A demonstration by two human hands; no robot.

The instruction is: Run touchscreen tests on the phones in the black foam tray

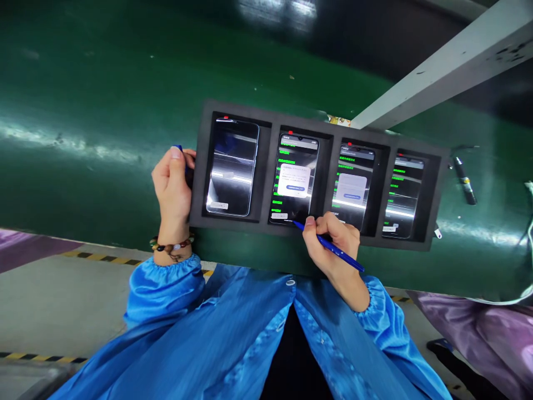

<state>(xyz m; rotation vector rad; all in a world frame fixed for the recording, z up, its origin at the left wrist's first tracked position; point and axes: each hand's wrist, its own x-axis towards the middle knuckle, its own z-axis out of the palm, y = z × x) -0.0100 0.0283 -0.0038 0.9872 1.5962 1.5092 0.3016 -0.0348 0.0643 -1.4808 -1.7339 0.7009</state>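
A dark grey foam tray [264,166] holds several smartphones, one in each compartment. My right hand [333,244] is closed around a blue pen [339,254]. The pen's tip is at the lower edge of the second phone [295,178] from the left, whose screen shows a white pop-up box and green text; whether it touches the glass I cannot tell. My left hand [171,183] is curled against the tray's left end. A small blue object [178,148] pokes out by its thumb. Nearest to that hand lies the first phone [232,166], its screen mostly dark.
The third phone [353,186] shows a faded pop-up; the fourth phone [403,197] shows green lines. A grey metal post [433,66] slants behind the tray. To the right, a black cylindrical tool [465,179] lies on the green table [104,128]. A white cable [512,301] runs at far right.
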